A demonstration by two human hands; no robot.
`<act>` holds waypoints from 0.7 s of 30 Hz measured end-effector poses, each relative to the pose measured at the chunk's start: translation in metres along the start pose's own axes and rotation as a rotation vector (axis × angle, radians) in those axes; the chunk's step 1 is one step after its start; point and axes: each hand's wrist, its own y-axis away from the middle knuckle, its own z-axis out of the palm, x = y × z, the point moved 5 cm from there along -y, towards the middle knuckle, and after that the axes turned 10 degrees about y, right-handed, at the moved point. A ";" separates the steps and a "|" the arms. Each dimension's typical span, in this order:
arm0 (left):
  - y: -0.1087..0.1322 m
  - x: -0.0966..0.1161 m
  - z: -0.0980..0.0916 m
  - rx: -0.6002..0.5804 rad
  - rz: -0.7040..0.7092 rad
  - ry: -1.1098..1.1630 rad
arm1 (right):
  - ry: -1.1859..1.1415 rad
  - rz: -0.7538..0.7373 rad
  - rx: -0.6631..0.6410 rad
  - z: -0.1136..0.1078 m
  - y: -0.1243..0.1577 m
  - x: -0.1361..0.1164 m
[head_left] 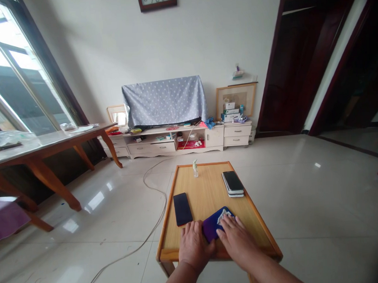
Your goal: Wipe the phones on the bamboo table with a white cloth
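Observation:
A blue-purple phone [211,229] lies slantwise on the small wooden table [199,191], close to its near edge. At its left end is my left hand [194,246], steadying it between the thumb and the side of the fingers. My right hand [237,240] presses a crumpled pale cloth [223,215] against the phone's surface with its fingertips. To the left lies another phone [183,209], dark screen up. A stack of phones [233,184] rests by the right edge. A small clear pump bottle [195,168] stands near the far edge.
A cable [155,219] runs along the tiled floor left of the table. Against the wall stands a low cabinet [151,148] below a dotted cloth cover [166,101]. A long table [46,142] is at the left, a dark door [288,64] at the right.

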 end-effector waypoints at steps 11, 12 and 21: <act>-0.002 0.000 0.003 -0.021 0.000 -0.009 | 0.018 0.095 -0.019 -0.005 0.004 0.030; -0.002 -0.001 0.003 -0.021 -0.003 -0.005 | 0.007 0.062 -0.022 -0.003 0.008 0.023; -0.003 0.001 0.003 -0.028 -0.002 -0.003 | -0.021 0.054 -0.020 -0.003 0.003 0.025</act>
